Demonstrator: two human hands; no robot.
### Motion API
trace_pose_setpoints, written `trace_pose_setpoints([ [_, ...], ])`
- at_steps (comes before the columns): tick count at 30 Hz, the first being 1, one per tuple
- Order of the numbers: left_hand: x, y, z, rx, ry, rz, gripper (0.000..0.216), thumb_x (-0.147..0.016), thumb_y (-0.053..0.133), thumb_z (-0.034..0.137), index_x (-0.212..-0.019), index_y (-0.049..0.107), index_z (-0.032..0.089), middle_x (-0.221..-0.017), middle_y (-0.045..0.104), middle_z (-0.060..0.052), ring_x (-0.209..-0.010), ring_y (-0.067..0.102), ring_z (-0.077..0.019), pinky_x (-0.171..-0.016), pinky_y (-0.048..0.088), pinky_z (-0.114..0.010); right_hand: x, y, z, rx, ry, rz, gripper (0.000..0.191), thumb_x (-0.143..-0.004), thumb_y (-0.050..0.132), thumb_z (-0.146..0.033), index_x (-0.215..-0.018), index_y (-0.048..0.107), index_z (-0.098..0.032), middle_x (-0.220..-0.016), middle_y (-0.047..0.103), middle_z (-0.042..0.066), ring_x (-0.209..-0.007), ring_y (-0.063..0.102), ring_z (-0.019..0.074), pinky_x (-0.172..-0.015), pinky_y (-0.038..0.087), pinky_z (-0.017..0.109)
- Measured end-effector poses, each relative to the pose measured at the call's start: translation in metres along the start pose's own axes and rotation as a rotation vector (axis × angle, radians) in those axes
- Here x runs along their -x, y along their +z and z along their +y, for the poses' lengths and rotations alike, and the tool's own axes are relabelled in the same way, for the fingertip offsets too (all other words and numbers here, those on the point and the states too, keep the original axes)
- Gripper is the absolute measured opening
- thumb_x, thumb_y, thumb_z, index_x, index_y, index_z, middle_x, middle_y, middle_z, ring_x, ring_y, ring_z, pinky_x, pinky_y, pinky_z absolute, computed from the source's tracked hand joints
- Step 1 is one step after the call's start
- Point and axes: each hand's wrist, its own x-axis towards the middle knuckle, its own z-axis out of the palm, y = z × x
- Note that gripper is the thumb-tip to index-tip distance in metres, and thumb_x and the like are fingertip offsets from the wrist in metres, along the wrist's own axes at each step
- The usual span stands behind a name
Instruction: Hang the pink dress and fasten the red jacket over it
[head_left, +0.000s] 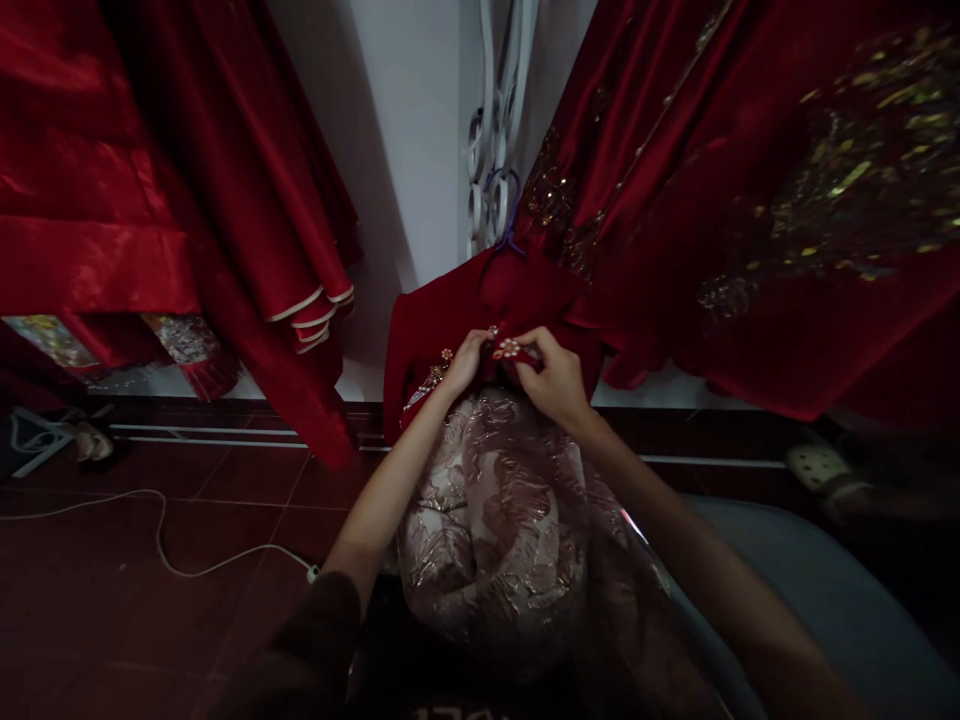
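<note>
Pale wall point(412, 130) + dk red tiled floor point(112, 610) make the bkgd. Long red garments point(247, 170) hang L of the red top point(450, 310); a sequinned red gown point(772, 330) hangs R of it. Grey chair point(802, 570) stands R of the red top, nearer the wearer. Patterned cloth point(517, 500), shiny & bunched, lies just on the red top's near side. White scroll rack point(523, 60) rises behind it, w/ a blue hanger point(514, 212) at its neck.

Both hands are at the red top's front. R hand point(553, 378) pinches a pearly flower ornament point(510, 347); L hand point(469, 362) has fingertips narrow beside a small bead knot point(493, 330), can't tell if it's gripped.

Step in hand: prob. adjusting the front fastening. Next move likely calls for L steadying the knot side, R guiding the flower w/ a light, exact pinch.
</note>
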Motion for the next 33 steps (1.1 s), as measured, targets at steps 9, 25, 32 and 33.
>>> trace_pose_setpoints([
  [9,0.065,-0.024,-0.028,0.277,-0.106,0.419,0.015,-0.085,0.049,0.027,-0.086,0.060,0.017,-0.090,0.065,-0.005,-0.083,0.061,-0.0139,-0.080,0.048,-0.027,0.017,0.040,0.005,-0.114,-0.197,-0.337,0.032,-0.077,0.044,-0.008,-0.101,0.061,-0.021,-0.097,0.060,0.004,-0.090,0.057,0.0158,-0.085,0.045,0.030],
  [25,0.058,-0.027,-0.049,0.345,-0.108,0.495,0.016,-0.070,0.057,0.012,-0.085,0.053,0.017,-0.080,0.059,-0.002,-0.072,0.058,-0.0095,-0.070,0.049,-0.022,0.011,0.079,0.025,-0.175,0.016,-0.237,0.028,-0.084,0.055,-0.031,-0.105,0.067,-0.017,-0.094,0.061,0.006,-0.072,0.060,0.0105,-0.069,0.051,0.023],
  [32,0.053,-0.027,-0.051,0.446,-0.107,0.436,0.021,-0.066,0.057,0.008,-0.086,0.057,0.015,-0.081,0.063,-0.003,-0.075,0.061,-0.0100,-0.074,0.051,-0.024,-0.009,0.101,0.041,-0.158,0.024,-0.162,0.024,-0.085,0.054,-0.028,-0.101,0.068,-0.017,-0.093,0.060,0.006,-0.075,0.062,0.0120,-0.072,0.055,0.025],
  [33,0.053,-0.027,-0.051,0.453,-0.110,0.437,0.021,-0.066,0.057,0.008,-0.085,0.058,0.015,-0.081,0.063,-0.003,-0.075,0.061,-0.0100,-0.075,0.051,-0.025,-0.010,0.102,0.042,-0.160,0.025,-0.158,0.024,-0.085,0.054,-0.028,-0.101,0.068,-0.017,-0.093,0.060,0.007,-0.076,0.063,0.0122,-0.071,0.056,0.025],
])
